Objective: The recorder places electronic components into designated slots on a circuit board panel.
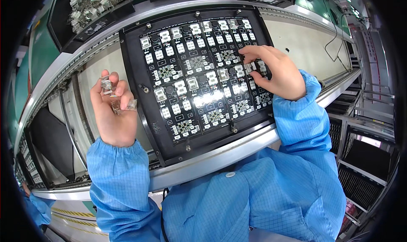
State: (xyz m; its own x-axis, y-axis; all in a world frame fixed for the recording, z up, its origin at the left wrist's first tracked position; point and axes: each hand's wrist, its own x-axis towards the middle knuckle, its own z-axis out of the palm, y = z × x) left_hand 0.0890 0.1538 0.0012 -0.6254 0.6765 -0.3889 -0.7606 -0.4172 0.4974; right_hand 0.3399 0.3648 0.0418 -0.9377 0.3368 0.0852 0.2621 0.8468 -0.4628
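A black carrier frame (148,127) lies in front of me, holding a black circuit board panel (198,64) in repeated sections with white and silver components. My left hand (116,123), palm up at the frame's left, has its fingers curled around several small silver, ribbed metal parts (107,86). Over the right side of the panel, my right hand (282,74) has its thumb and forefinger bent around a small silver ribbed part (250,67) at the board's surface. Whether that part touches the board cannot be made out.
A black bin (57,34) heaped with similar silver parts (95,6) stands at the far left. Metal rails (220,151) run along both sides of the frame. Knobbed posts (146,90) stick up from its border. Another person's blue sleeve (38,208) shows at the lower left.
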